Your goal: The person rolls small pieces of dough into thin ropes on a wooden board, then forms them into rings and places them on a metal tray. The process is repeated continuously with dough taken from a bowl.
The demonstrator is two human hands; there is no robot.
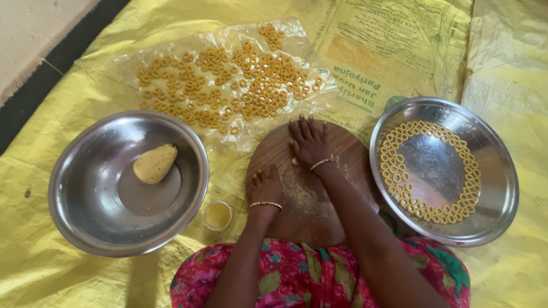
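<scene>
My right hand lies flat, fingers together, on a round wooden board and presses a small piece of yellow dough that shows at its edge. My left hand rests curled on the board's left side; I cannot see anything in it. A lump of yellow dough lies in a steel bowl to the left. To the right, a steel plate carries several small dough rings set along its inner rim.
Several dough rings are spread on a clear plastic sheet beyond the board. A small cup of yellow liquid stands between bowl and board. Yellow woven sacks cover the floor. My lap in red floral cloth is at the bottom.
</scene>
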